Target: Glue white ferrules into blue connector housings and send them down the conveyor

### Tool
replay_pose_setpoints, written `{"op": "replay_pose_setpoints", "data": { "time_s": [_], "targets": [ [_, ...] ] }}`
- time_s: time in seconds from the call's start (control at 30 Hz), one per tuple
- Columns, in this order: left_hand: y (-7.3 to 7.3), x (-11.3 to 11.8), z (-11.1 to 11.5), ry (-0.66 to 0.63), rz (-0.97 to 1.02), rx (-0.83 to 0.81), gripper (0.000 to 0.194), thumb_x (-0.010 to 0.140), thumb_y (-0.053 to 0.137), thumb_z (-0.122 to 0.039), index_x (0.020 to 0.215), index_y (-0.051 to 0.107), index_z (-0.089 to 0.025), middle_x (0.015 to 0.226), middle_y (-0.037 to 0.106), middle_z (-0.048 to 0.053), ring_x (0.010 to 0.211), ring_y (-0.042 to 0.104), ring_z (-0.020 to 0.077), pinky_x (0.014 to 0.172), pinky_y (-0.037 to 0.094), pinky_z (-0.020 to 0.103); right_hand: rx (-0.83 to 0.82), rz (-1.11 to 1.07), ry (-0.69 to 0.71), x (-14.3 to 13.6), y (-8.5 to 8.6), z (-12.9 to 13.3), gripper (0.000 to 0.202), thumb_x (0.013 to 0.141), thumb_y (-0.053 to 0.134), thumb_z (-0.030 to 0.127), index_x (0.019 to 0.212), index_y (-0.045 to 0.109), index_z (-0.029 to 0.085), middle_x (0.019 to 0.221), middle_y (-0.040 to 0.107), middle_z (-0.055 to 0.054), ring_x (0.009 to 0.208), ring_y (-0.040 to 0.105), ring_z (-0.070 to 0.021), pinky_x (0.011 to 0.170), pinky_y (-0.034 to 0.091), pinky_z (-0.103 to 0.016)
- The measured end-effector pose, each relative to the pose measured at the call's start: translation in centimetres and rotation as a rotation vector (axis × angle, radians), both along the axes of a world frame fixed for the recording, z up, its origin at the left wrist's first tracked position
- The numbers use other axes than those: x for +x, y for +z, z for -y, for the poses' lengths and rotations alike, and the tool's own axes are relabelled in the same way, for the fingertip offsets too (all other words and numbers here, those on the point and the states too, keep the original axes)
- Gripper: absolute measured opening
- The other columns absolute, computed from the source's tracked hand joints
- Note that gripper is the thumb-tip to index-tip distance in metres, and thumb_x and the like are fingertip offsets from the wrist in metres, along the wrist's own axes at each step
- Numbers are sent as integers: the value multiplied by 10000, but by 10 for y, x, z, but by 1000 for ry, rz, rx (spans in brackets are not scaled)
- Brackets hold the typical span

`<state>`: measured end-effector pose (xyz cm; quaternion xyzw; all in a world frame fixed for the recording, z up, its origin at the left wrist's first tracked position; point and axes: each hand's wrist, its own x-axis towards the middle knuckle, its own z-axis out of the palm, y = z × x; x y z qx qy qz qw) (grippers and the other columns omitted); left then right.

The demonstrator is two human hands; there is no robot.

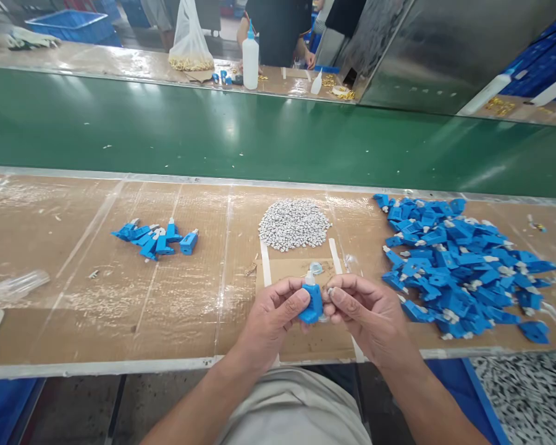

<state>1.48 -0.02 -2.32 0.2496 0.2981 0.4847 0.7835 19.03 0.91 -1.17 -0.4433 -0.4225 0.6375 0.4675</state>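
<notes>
My left hand (278,312) grips a blue plastic piece (311,304) with a white tip pointing up, above the cardboard near the table's front edge. Close against its right side, my right hand (366,312) pinches a small grey part (330,291) between thumb and finger. Beyond both hands lies a heap of small grey-white parts (294,224). A large pile of blue pieces with white tips (454,266) spreads to the right. On the left is a smaller group of blue pieces (152,239). A small clear cap-like item (315,268) lies just behind the held piece.
A green belt (180,130) runs behind the cardboard-covered table (92,334). Across it stand a white bottle (250,60), a plastic bag of yellow parts (191,46) and a person. A clear plastic item (21,285) lies far left; a blue bin (484,395) sits below right.
</notes>
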Motion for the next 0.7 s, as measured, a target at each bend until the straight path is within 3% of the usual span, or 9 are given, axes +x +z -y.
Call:
{"op": "replay_pose_setpoints", "data": {
  "time_s": [0.13,0.3,0.53,0.7],
  "targets": [
    [-6,-2,1,10,-89,75,235,919,698,-374,957,719,-144,789,654,35,676,553,93,598,464,194,-6,33,-3,-6,1,1,161,855,798,353,865,768,195,690,675,-16,588,616,-98,484,495,-160],
    [-8,-1,2,33,-97,81,238,907,714,-376,946,716,-141,723,622,14,643,532,90,563,439,198,14,51,-4,-15,3,2,180,855,790,363,825,754,189,750,632,-2,522,513,-61,442,436,-166],
    [-8,0,2,64,-82,60,209,912,714,-362,945,704,-156,741,653,11,645,567,84,562,426,191,60,149,-29,-16,-6,5,185,892,756,378,854,736,198,771,635,5,581,564,-86,534,467,-212],
    [-8,1,1,117,-160,160,221,932,685,-366,945,694,-146,727,642,6,625,551,84,580,437,206,76,140,-38,-17,-7,6,159,900,752,352,854,741,200,760,658,2,621,606,-100,586,497,-222]
  ]
}}
